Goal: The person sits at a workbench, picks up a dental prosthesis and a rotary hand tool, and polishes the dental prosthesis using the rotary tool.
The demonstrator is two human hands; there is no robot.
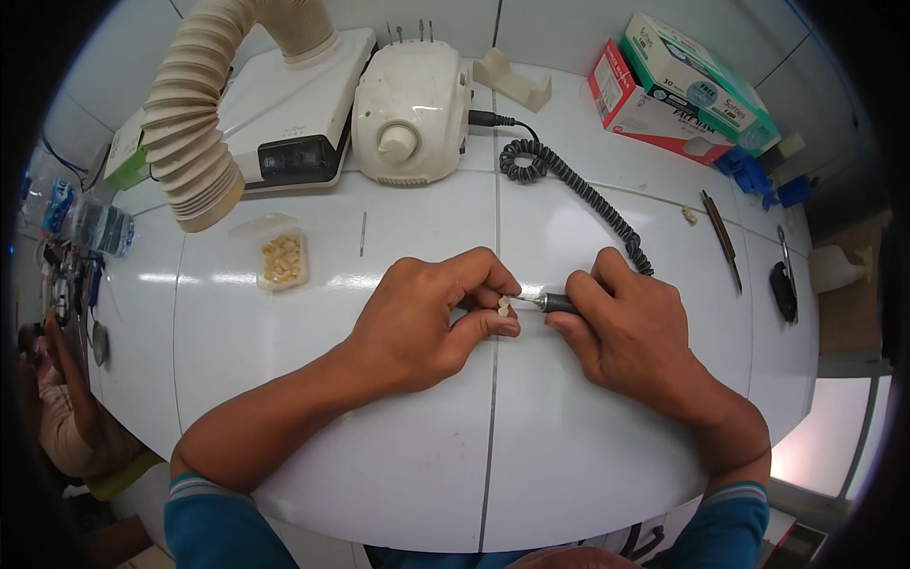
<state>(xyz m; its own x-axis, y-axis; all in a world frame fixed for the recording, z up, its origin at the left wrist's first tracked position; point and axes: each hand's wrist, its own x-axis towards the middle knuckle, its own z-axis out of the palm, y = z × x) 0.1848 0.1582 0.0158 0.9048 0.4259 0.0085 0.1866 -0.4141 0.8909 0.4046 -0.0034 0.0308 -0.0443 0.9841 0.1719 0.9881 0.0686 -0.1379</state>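
Observation:
Between the thumb and fingers of my left hand (427, 318) is a small off-white dental piece (503, 306) shaped like a short row of teeth. My right hand (630, 318) is closed around a black rotary handpiece (558, 302). Its thin metal bur points left and reaches the tooth piece; whether it touches cannot be made out. A coiled black cord (597, 199) runs from behind my right hand to the white drill control unit (408, 119), which has a round knob and several burs standing on top.
Left of my hands stands a clear box of tooth-coloured pieces (282, 261), near a loose bur (363, 234). A ribbed suction hose (190, 142) hangs at back left. Mask boxes (678, 95), a brown pen-like tool (722, 241) and blue pieces (758, 178) lie right. Another person (76, 408) sits far left.

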